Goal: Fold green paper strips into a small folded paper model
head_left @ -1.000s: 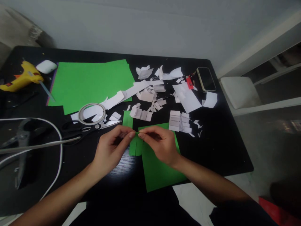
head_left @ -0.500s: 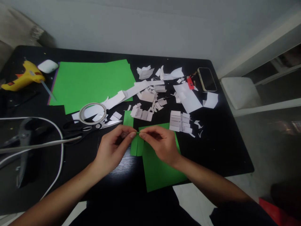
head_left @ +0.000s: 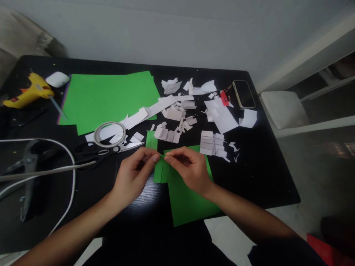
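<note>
Between the thumb and fingertips of both hands is a small piece of green paper (head_left: 162, 156), mostly covered by the fingers. My left hand (head_left: 136, 170) pinches its left end, and my right hand (head_left: 191, 167) pinches the right end. Directly below them lie narrow green paper strips (head_left: 161, 175) on the black table. Another green strip (head_left: 151, 139) extends beyond my left fingers. Under my right hand rests a larger green sheet (head_left: 188, 205), reaching the table's front edge.
Left of my hands lie black-handled scissors (head_left: 116, 149), a tape roll (head_left: 110, 134), pliers (head_left: 29, 173) and a white cable (head_left: 72, 184). Farther back are stacked green sheets (head_left: 111, 99), a yellow glue gun (head_left: 36, 90), white paper scraps (head_left: 172, 111), a red object (head_left: 224, 98) and a phone (head_left: 244, 94).
Both hands keep their pinch in nearly the same place. My left thumb has shifted very slightly left; the things on the table lie as before.
</note>
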The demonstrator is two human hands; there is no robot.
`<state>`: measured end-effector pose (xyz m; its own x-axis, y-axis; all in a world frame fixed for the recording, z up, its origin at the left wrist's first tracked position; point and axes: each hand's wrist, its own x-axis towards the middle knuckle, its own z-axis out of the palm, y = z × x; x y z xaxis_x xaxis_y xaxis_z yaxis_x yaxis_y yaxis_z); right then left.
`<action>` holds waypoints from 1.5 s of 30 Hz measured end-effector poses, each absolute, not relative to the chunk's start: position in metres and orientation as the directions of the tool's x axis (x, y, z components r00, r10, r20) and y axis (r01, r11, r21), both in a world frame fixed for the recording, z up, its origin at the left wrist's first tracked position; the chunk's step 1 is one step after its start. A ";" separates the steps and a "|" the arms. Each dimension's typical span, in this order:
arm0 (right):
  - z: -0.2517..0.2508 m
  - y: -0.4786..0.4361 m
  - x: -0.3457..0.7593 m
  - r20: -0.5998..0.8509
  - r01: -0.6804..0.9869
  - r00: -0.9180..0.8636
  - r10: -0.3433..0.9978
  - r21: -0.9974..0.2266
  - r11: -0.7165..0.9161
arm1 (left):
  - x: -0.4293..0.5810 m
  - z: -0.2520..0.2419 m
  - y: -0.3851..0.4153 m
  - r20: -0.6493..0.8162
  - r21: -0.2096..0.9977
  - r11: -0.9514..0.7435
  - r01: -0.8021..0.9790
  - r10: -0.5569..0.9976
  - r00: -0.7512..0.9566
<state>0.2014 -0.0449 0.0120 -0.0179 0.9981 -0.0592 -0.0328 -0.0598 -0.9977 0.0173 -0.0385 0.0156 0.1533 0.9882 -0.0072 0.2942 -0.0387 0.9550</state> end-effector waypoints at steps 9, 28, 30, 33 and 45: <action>0.011 -0.044 0.202 -0.093 -0.020 -0.075 0.993 -0.995 -0.095 | 0.019 0.017 -0.039 0.092 0.932 -0.155 0.327 0.976 0.199; 0.017 -0.041 0.204 -0.142 -0.021 -0.142 0.980 -0.989 -0.147 | 0.015 0.015 -0.037 0.047 0.948 -0.110 0.300 0.977 0.207; 0.016 -0.042 0.205 -0.134 -0.015 -0.154 0.979 -0.990 -0.138 | 0.015 0.015 -0.036 0.067 0.945 -0.135 0.298 0.971 0.229; 0.016 -0.042 0.204 -0.133 -0.007 -0.164 0.978 -0.991 -0.136 | 0.014 0.015 -0.036 0.076 0.941 -0.152 0.304 0.966 0.246; 0.012 -0.043 0.205 -0.078 0.048 -0.184 0.980 -0.996 -0.071 | 0.015 0.014 -0.036 0.057 0.942 -0.130 0.310 0.970 0.234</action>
<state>0.2046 -0.0428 0.0119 -0.1838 0.9798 -0.0784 0.0482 -0.0707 -0.9963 0.0146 -0.0360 0.0144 0.2345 0.9704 0.0570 0.3101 -0.1303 0.9417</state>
